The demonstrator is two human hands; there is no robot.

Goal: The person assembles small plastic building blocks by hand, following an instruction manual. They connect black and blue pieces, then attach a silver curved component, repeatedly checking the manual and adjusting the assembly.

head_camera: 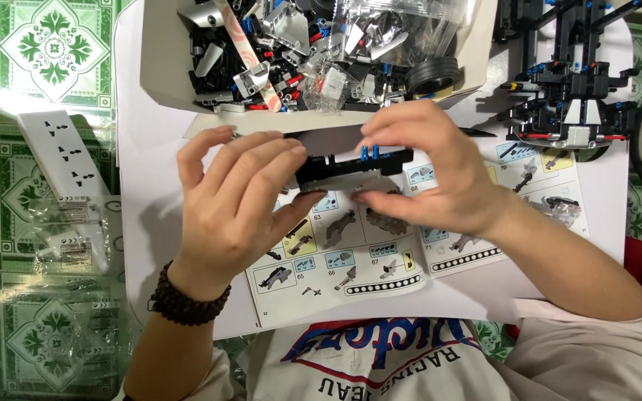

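Both my hands hold a small black and grey brick assembly [351, 167] with blue pins on top, above an open instruction booklet [380, 252]. My left hand [235, 200], with a dark bead bracelet on the wrist, grips the assembly's left end between fingers and thumb. The assembly's right end is pinched from above and below by my right hand [436, 167]. Part of the assembly is hidden behind my fingers.
A cardboard box [165, 67] full of loose black, grey and red parts, a tyre [432, 74] and plastic bags lies at the top. A partly built black model [570, 96] stands at the top right. A white power strip [57, 152] and empty bags lie left.
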